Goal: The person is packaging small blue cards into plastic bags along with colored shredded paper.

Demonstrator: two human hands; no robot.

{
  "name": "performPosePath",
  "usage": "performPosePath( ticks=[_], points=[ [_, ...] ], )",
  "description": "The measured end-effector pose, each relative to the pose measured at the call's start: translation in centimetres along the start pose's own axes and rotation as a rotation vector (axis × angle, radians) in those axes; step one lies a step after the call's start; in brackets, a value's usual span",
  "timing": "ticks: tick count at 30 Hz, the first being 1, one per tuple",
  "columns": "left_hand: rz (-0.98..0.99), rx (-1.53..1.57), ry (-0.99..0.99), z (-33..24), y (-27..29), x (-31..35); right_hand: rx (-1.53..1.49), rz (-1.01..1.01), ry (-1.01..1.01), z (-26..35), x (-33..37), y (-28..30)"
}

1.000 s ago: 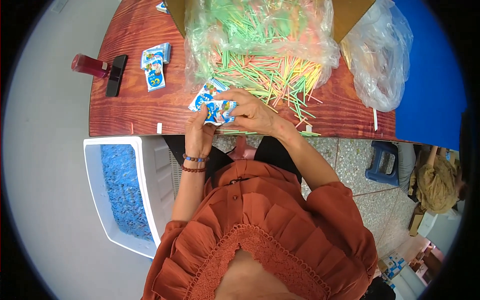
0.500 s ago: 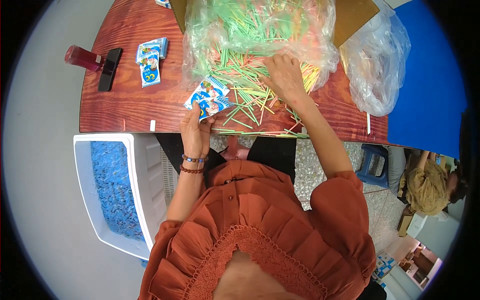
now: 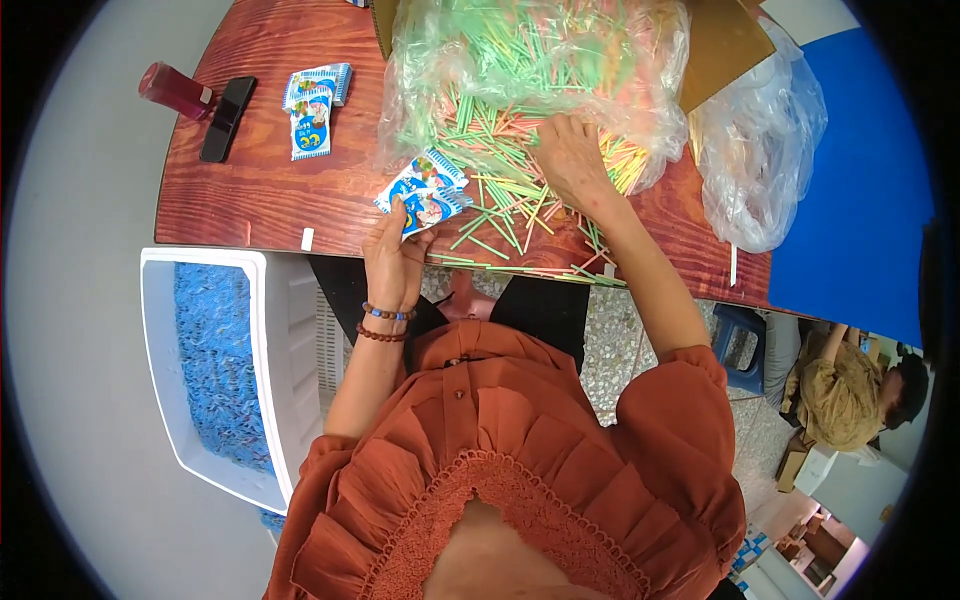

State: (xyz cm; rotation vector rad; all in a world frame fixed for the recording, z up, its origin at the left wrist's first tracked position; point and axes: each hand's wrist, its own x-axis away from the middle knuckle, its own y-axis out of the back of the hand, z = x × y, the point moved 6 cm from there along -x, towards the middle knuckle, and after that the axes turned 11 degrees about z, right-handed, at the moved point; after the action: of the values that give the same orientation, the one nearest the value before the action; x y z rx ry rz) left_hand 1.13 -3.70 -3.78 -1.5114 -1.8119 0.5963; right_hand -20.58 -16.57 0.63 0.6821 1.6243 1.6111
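Observation:
My left hand (image 3: 395,255) is closed at the table's front edge, thumb on top, pinching small blue-and-white packets (image 3: 428,190) that overlap each other. Just to the right lies a loose heap of short, thin, straw-like sticks (image 3: 500,215) in green, pink and yellow. They spill from a clear plastic bag (image 3: 440,60). At the bag's mouth, my right hand (image 3: 572,165) reaches palm down into the heap with its fingers bent. Its fingertips are hidden, so whatever they grip cannot be made out.
More blue-and-white packets (image 3: 312,120) lie at the left by a black phone (image 3: 228,120) and a red bottle (image 3: 175,90). A white foam box (image 3: 258,380) of blue pieces stands below left. A cardboard flap (image 3: 725,65) and crumpled plastic (image 3: 755,160) are right; another person (image 3: 850,395) sits beyond.
The whole view has shifted slightly, moving the tabletop things a little in the picture. My right hand's fingers look more bent into the sticks. My left hand keeps its hold on the packets.

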Motion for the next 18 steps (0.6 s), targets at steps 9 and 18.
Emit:
performPosePath(
  ticks=[9,18],
  points=[
    [0.069,0.009,0.015,0.2,-0.2,-0.3,-0.713,0.058,-0.198,-3.2,-0.3,0.2],
    [0.086,0.158,0.072,1.7,-1.1,-1.7,-1.764,0.038,-0.149,-2.0,-0.2,0.4]
  ],
)
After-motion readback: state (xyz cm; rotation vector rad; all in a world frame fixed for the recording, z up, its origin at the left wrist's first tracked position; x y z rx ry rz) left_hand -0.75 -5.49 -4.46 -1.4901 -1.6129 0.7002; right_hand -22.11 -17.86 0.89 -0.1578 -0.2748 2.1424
